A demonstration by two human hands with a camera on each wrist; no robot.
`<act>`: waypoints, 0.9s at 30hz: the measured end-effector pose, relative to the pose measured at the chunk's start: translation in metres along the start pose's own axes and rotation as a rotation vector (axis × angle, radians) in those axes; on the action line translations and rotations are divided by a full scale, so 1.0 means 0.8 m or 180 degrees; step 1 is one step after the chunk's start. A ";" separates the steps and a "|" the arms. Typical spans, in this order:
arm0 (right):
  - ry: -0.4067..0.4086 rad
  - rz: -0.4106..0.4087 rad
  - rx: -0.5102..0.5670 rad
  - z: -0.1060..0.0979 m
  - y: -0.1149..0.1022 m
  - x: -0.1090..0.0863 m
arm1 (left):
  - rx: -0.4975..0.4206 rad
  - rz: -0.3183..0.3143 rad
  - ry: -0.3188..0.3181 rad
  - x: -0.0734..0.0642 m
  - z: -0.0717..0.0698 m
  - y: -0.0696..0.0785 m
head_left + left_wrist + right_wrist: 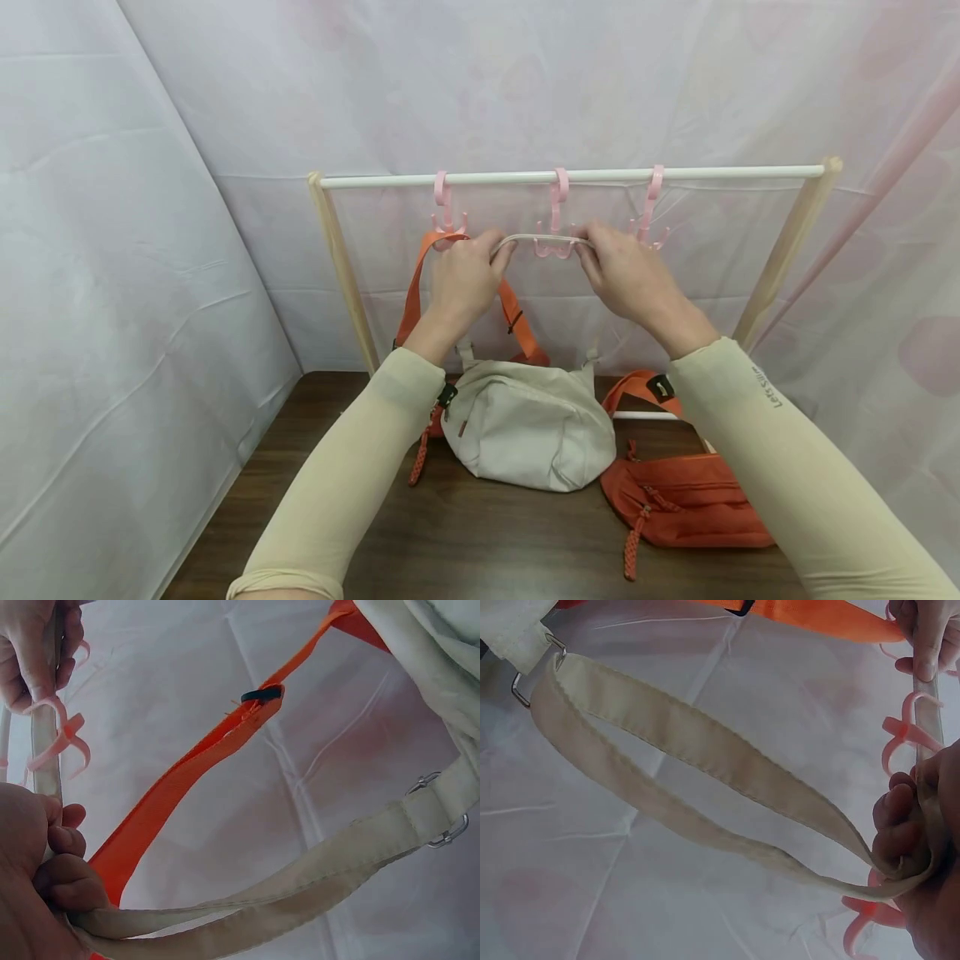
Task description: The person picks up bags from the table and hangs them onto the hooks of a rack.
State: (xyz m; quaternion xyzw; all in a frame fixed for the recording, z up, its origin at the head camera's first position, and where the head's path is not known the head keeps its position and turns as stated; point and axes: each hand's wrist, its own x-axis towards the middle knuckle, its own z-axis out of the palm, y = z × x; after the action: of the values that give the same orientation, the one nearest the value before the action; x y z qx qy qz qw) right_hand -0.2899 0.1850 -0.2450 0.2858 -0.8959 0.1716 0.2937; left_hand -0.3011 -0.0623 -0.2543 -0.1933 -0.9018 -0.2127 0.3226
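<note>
A cream bag (536, 425) hangs low over the table from its cream strap (292, 877). The left hand (467, 279) pinches one part of that strap between thumb and curled fingers. A short way to the right, the right hand (633, 279) grips it too. Between the hands, the stretch of strap runs level across the prongs of the middle pink hook (557, 208), overlapping them in all views. Metal rings (521, 690) join strap and bag. Just behind the left hand, an orange strap (416, 292) loops over the left pink hook (444, 204).
A white rail (735, 172) on wooden posts (341, 258) carries the hooks, including a right pink hook (651, 200) beside the right hand. On the brown table (465, 550), an orange-red waist bag (690, 504) lies at the right. Pale curtains (487, 75) enclose the space.
</note>
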 end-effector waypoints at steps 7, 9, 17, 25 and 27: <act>-0.0018 0.0066 0.0015 0.004 0.001 -0.002 | 0.0020 -0.0038 -0.0076 -0.004 0.005 0.000; -0.0013 0.0056 0.0024 0.006 0.002 -0.003 | 0.0009 -0.0074 -0.0120 -0.007 0.006 0.000; 0.0042 -0.0006 0.0061 0.014 0.001 -0.005 | -0.0040 -0.0152 -0.0269 -0.015 0.010 -0.002; 0.0003 0.0030 0.0073 0.020 -0.001 -0.011 | -0.0050 -0.0234 -0.0400 -0.023 0.016 -0.007; 0.0028 0.0015 0.0062 0.021 0.000 -0.012 | -0.0055 -0.0227 -0.0407 -0.024 0.018 -0.009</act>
State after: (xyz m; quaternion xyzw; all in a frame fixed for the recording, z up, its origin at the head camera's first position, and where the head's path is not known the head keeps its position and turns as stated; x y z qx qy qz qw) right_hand -0.2906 0.1811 -0.2643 0.2858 -0.8935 0.1823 0.2944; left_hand -0.2979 -0.0653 -0.2790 -0.1770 -0.9250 -0.2191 0.2549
